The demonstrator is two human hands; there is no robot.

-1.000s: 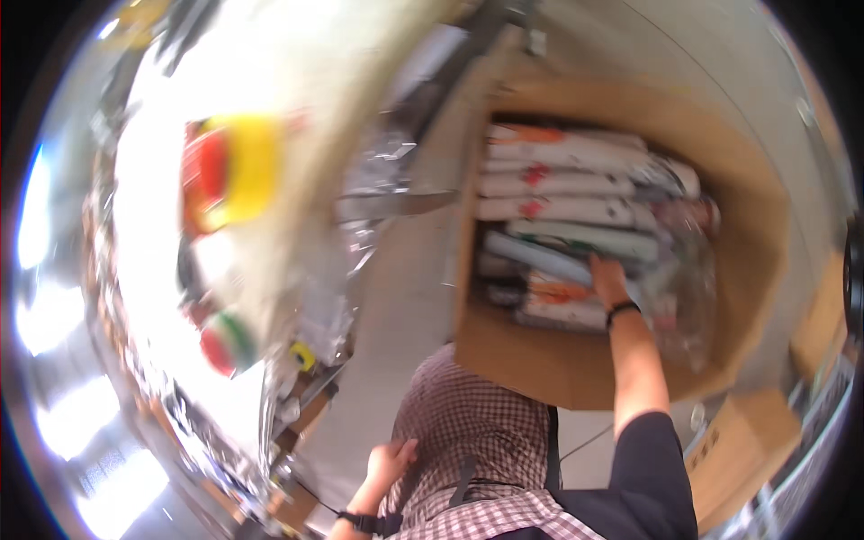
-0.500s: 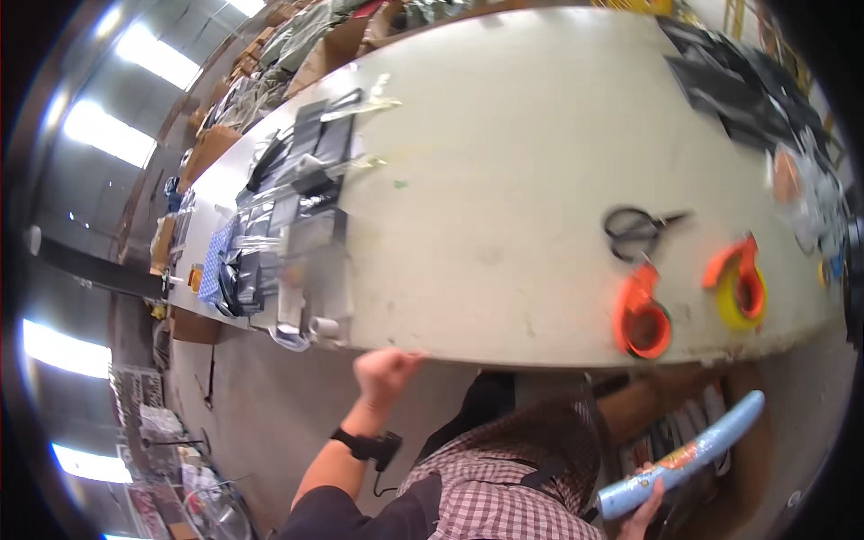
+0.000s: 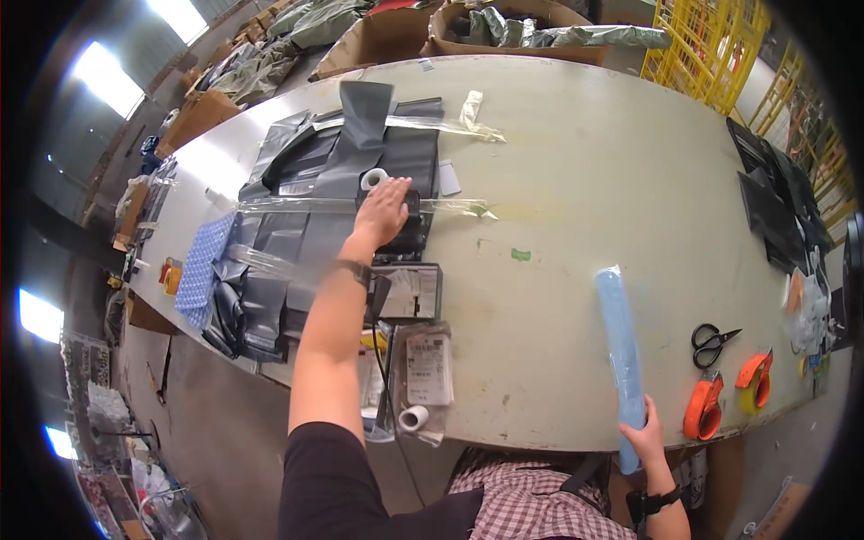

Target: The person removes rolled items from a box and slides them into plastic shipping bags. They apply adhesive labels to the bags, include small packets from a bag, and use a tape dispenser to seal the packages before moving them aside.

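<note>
My right hand [image 3: 643,438] is wrapped round the lower part of a long light-blue roll in clear plastic film [image 3: 621,342], which extends over the near part of the table. Far to the left, my left hand [image 3: 385,213] has its fingers stretched out over a black boxy object [image 3: 410,203] among the bags; whether it presses on it is unclear. Just beyond that hand stands a white roll [image 3: 374,178]. Dark grey plastic bags [image 3: 360,117] lie around it in a layered pile, with clear plastic strips [image 3: 306,206] stretched across them.
Scissors [image 3: 711,344] and two orange tape dispensers [image 3: 704,407] [image 3: 754,382] lie at the near right. More black bags [image 3: 774,198] rest by the right edge. A packet of labels [image 3: 427,369] and a small white roll [image 3: 414,418] sit at the near edge, beside a cable.
My left hand has gone from the table's near edge forward onto the bag pile, its fist loosening into stretched fingers. My right hand has raised the blue roll from below the edge to above the table.
</note>
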